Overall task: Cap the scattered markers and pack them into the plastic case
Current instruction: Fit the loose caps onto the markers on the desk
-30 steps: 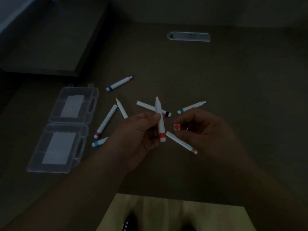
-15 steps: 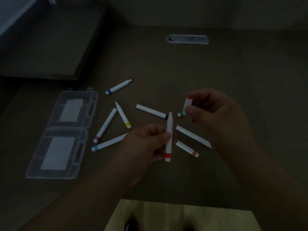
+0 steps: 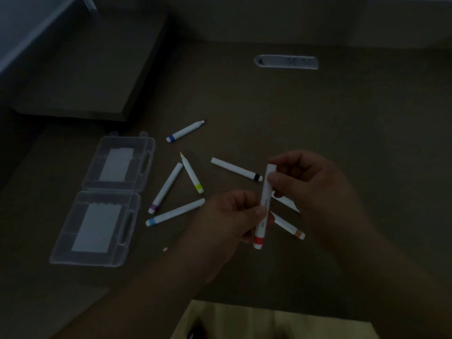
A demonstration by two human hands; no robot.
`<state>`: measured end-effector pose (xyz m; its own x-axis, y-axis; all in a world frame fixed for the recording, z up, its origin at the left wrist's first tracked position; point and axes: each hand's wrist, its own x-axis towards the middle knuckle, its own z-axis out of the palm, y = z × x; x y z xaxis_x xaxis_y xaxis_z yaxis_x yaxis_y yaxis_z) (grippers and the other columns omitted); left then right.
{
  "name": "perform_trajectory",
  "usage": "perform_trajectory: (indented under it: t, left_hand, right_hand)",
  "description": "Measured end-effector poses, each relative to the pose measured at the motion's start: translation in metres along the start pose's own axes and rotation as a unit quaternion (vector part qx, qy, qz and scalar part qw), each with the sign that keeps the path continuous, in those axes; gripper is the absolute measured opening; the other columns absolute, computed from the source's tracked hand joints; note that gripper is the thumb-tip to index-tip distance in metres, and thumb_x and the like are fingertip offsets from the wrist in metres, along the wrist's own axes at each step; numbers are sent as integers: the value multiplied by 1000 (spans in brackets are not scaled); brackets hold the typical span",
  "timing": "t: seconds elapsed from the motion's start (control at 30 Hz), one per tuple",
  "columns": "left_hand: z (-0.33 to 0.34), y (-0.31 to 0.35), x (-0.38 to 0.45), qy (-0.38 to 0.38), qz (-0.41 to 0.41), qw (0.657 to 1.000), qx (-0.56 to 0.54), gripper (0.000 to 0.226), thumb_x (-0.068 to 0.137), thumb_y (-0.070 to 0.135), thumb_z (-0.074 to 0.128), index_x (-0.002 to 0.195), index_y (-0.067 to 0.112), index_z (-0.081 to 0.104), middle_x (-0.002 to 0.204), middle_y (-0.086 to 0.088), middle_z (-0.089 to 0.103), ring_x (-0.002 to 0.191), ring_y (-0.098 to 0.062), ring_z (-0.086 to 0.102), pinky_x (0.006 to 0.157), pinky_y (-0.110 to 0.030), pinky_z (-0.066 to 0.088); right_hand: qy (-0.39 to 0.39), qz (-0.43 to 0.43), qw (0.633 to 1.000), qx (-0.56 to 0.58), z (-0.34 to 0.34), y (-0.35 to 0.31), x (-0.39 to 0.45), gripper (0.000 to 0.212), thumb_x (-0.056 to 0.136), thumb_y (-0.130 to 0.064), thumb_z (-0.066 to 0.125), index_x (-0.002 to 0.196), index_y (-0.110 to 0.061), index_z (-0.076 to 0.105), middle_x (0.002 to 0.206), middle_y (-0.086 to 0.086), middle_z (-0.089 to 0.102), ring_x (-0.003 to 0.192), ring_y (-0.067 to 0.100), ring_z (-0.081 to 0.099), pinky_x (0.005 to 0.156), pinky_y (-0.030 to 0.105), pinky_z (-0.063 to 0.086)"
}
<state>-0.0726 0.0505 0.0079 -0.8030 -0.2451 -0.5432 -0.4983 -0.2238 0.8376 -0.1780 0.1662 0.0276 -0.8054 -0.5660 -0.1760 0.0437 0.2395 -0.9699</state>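
1. Red-banded white marker [image 3: 264,204] stood nearly upright above the dark brown tabletop [image 3: 342,133], its red band at the lower end and a white cap on its upper end.
2. The left hand [image 3: 227,216] pinched the lower half of that marker between curled fingers and thumb.
3. The right hand [image 3: 308,187] had its thumb and fingertips curled round the capped upper end of the same marker.
4. Just beneath the hands lay an orange-banded white marker [image 3: 289,227], partly hidden, with another white marker [image 3: 286,201] beside it whose colour band could not be seen.
5. To the left, a light-blue-banded white marker [image 3: 175,212], a purple-banded white marker [image 3: 166,187] and an uncapped yellow-banded white marker [image 3: 192,173] lay close together on the table, the yellow tip bare.
6. A black-banded white marker [image 3: 236,169] lay near the right hand's fingers.
7. Farther left, the clear plastic case [image 3: 107,199] sat opened flat, both halves facing up, with no markers inside.
8. Beyond it, an uncapped dark-blue-banded white marker [image 3: 184,131] lay apart from the others.
9. At the far side, a grey oval socket panel [image 3: 286,61] was set into the tabletop.
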Motion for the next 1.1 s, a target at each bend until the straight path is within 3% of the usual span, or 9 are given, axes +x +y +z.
perform_trajectory:
  t: [0.17, 0.33, 0.43, 0.6, 0.73, 0.8, 0.87, 0.97, 1.1]
  left_hand:
    - [0, -4, 3, 4, -15, 1000, 3, 14, 93, 11, 55, 94, 21, 64, 78, 8, 73, 73, -2, 68, 66, -22, 51]
    - [1, -9, 2, 17, -16, 1000, 7, 14, 94, 13, 54, 92, 24, 62, 71, 16, 72, 66, 3, 67, 54, -12, 48]
    - [-1, -6, 2, 36, 4, 999, 18, 13, 94, 15, 55, 90, 25, 62, 75, 11, 71, 70, -1, 67, 61, -18, 52]
    - [-16, -5, -4, 65, 19, 997, 38, 13, 88, 16, 63, 90, 29, 65, 90, 8, 72, 84, -6, 69, 76, -27, 56]
    - [-48, -2, -3, 165, 7, 985, 45, 14, 89, 19, 63, 96, 31, 66, 99, 7, 71, 89, -8, 69, 80, -30, 56]
    - [-66, 1, -3, 215, 17, 976, 39, 15, 91, 20, 61, 101, 30, 66, 101, 6, 69, 90, -8, 68, 78, -29, 56]
    - [-79, 5, -4, 256, 33, 966, 30, 17, 92, 20, 59, 105, 28, 66, 101, 6, 69, 88, -7, 67, 72, -24, 53]
    - [-93, 9, -5, 289, 52, 956, 27, 16, 95, 19, 54, 100, 29, 66, 99, 4, 68, 90, -10, 65, 70, -24, 50]
    - [-98, 7, -4, 309, 63, 948, 40, 18, 96, 20, 54, 90, 32, 65, 97, 2, 70, 95, -17, 66, 84, -39, 55]
  right_hand:
    - [10, 16, 1000, 9, 6, 11, -3, 20, 83, -8, 68, 90, -27, 66, 86, -13, 70, 78, 0, 68, 61, 11, 53]
    - [1, 5, 1000, -28, 10, 12, -2, 24, 83, -11, 70, 91, -33, 66, 89, -16, 69, 82, 1, 68, 65, 15, 55]
    - [3, 3, 999, -35, 14, 12, -3, 31, 80, -11, 72, 95, -37, 64, 92, -10, 70, 85, 1, 68, 68, 19, 56]
    - [7, 28, 998, -53, 13, 6, -3, 25, 80, -15, 72, 92, -35, 64, 88, -13, 70, 79, -4, 67, 62, 12, 54]
    - [-34, 40, 985, -167, 10, 3, -9, 24, 81, -22, 71, 87, -44, 62, 87, -18, 66, 82, -15, 60, 58, 13, 48]
    - [-115, 36, 963, -243, 18, 3, -17, 22, 84, -29, 68, 89, -48, 59, 91, -21, 62, 87, -20, 54, 60, 12, 46]
    - [-222, 44, 919, -323, 27, 3, -21, 22, 89, -31, 63, 103, -47, 58, 103, -20, 59, 95, -12, 55, 77, 18, 52]
    - [-380, 52, 798, -465, 39, 3, -21, 32, 98, -27, 51, 130, -31, 53, 128, -8, 52, 116, 7, 49, 104, 29, 41]
    - [-409, 37, 760, -504, 46, 18, -27, 33, 99, -26, 48, 131, -27, 53, 130, -3, 52, 118, 14, 48, 104, 32, 39]
